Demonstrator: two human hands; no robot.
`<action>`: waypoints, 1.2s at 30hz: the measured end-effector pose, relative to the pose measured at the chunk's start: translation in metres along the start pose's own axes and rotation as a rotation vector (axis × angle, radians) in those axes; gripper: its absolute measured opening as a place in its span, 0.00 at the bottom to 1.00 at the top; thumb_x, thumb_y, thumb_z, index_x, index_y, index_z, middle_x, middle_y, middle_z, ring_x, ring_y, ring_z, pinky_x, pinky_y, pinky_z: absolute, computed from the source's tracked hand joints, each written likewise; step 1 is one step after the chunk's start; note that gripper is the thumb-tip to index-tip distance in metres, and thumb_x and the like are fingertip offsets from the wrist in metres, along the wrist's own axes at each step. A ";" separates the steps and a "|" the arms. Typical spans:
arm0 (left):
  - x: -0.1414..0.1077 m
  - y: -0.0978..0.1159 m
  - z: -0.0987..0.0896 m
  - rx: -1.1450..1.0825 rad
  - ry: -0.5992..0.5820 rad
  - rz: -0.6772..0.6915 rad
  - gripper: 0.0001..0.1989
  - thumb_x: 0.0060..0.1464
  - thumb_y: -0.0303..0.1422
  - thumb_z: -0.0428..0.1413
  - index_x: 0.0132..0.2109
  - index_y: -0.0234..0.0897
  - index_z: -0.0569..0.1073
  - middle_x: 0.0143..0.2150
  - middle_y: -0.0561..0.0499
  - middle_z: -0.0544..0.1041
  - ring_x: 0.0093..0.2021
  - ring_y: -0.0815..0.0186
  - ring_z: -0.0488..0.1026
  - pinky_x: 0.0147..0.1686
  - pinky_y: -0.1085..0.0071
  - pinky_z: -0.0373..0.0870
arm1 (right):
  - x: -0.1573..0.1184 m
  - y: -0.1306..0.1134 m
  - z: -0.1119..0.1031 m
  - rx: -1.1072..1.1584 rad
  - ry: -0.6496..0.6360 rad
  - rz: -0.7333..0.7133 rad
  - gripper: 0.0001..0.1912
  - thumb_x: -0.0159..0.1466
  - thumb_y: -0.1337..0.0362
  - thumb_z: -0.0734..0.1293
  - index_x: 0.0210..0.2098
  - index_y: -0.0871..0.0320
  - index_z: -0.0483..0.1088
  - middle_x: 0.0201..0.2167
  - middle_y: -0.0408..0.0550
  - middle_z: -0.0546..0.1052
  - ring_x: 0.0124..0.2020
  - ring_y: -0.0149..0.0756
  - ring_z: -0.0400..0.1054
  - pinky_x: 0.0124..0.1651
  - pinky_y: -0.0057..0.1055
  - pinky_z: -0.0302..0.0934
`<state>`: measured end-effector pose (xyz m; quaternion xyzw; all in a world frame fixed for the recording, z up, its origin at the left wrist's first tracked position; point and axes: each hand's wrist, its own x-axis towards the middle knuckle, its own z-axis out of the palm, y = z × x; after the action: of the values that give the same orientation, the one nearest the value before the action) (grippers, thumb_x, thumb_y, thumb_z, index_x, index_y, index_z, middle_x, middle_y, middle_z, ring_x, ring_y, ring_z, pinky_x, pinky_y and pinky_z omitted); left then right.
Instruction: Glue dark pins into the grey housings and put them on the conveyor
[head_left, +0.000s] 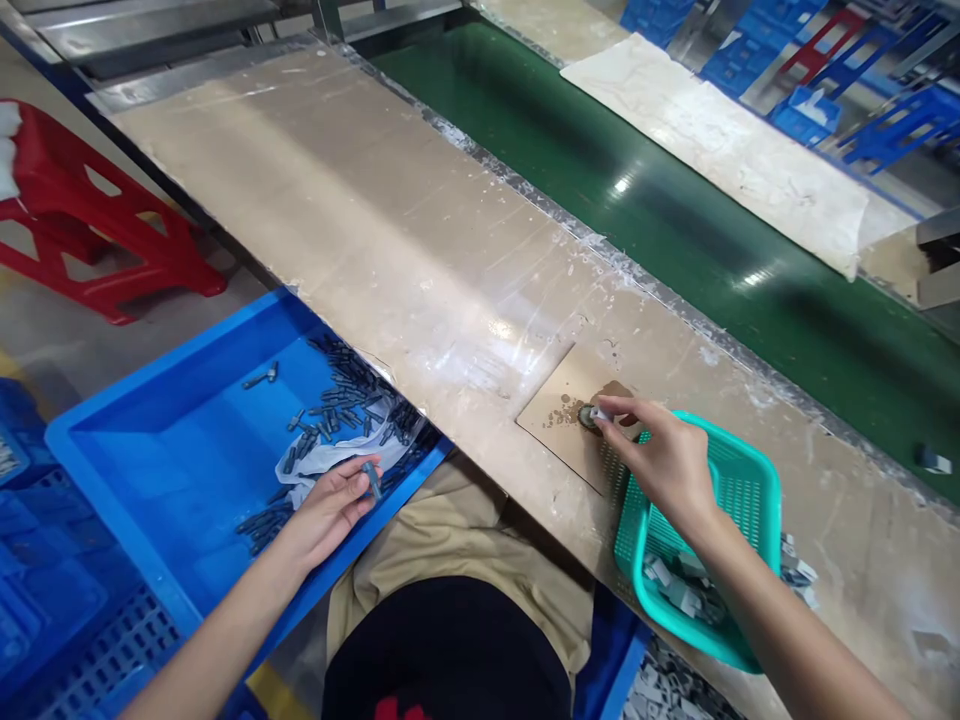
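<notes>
My left hand is closed on a small dark grey stepped plastic part, held over the near edge of a blue tray. Many similar dark parts lie in that tray beside a crumpled white plastic bag. Between thumb and fingertips, my right hand pinches a small light grey plastic piece. That piece is at a small round dark thing on a stained cardboard square; whether they touch I cannot tell. Under my right wrist stands a green basket with grey pieces.
A long tan worktop runs diagonally, with a green conveyor belt behind it. Loose grey pieces lie right of the basket. One dark-and-white part sits on the belt. At left is a red stool. More grey pieces are below the worktop.
</notes>
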<state>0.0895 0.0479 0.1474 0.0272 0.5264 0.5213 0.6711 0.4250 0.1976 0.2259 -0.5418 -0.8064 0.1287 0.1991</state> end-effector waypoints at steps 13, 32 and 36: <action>-0.030 0.006 0.075 -0.085 -0.517 -0.361 0.18 0.43 0.24 0.67 0.44 0.30 0.75 0.34 0.49 0.75 0.37 0.68 0.75 0.44 0.75 0.72 | -0.005 -0.021 -0.025 0.669 0.045 0.400 0.14 0.52 0.59 0.74 0.38 0.55 0.75 0.35 0.48 0.79 0.37 0.39 0.75 0.41 0.35 0.70; -0.026 -0.028 0.188 -0.240 -0.403 -0.110 0.14 0.38 0.30 0.69 0.34 0.31 0.79 0.34 0.47 0.79 0.36 0.64 0.76 0.42 0.67 0.74 | -0.037 -0.076 -0.046 0.699 0.035 0.316 0.09 0.51 0.64 0.75 0.31 0.53 0.74 0.29 0.44 0.77 0.30 0.37 0.75 0.37 0.31 0.74; -0.025 -0.029 0.187 -0.137 -0.362 0.032 0.14 0.34 0.32 0.71 0.31 0.31 0.79 0.32 0.47 0.80 0.31 0.63 0.77 0.38 0.64 0.77 | -0.038 -0.071 -0.045 0.662 -0.028 0.286 0.09 0.53 0.64 0.74 0.33 0.53 0.74 0.29 0.45 0.78 0.31 0.37 0.75 0.37 0.31 0.74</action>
<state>0.2488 0.1123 0.2311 0.0830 0.3600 0.5533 0.7466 0.4002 0.1351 0.2884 -0.5537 -0.6395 0.4168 0.3327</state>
